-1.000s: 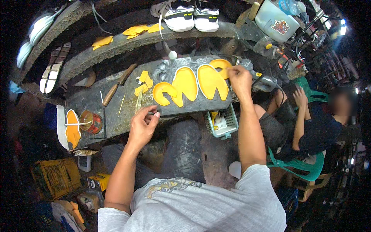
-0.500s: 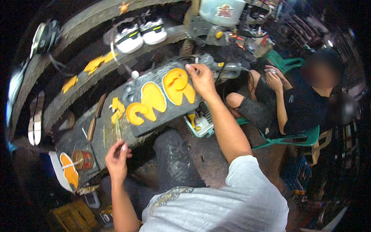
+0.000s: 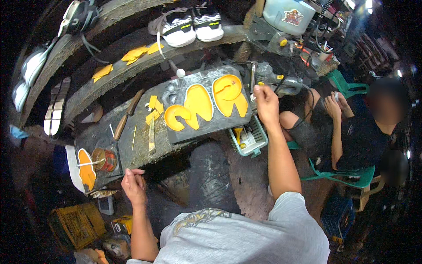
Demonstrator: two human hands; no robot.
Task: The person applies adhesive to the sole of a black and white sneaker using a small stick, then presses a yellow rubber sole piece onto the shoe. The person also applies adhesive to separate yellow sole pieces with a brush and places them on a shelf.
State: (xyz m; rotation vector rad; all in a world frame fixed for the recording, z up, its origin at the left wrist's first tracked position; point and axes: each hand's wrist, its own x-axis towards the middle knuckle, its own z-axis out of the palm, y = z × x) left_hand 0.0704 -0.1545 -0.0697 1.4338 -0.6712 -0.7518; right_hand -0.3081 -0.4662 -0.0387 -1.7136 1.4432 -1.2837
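Observation:
My right hand (image 3: 266, 105) is beside the right end of a dark slab (image 3: 154, 135), fingers drawn together. A small whitish bit shows at its fingertips; I cannot make out what it is. On the slab lie yellow sole-shaped pieces: a curled one (image 3: 174, 121), a white-edged one (image 3: 200, 103) and another white-edged one (image 3: 226, 94) with a rounded piece on it. My left hand (image 3: 134, 187) hovers in front of the bench edge, index finger stretched out, the others loosely bent, nothing visible in it. Nearest on the bench is a thin flat blade-like strip (image 3: 152, 137).
Yellow scraps (image 3: 154, 110), a wooden-handled knife (image 3: 127, 115) and a can with a stick (image 3: 104, 159) stand or lie on the bench (image 3: 132, 149). Sneakers (image 3: 178, 28) sit on the ledge behind. A green basket (image 3: 252, 143) is below the slab. A seated person (image 3: 360, 127) is at right.
My left hand has drawn back toward me, away from the thin strip it was touching. My right hand stays near the slab's right end, slightly lower along it. The view has shifted.

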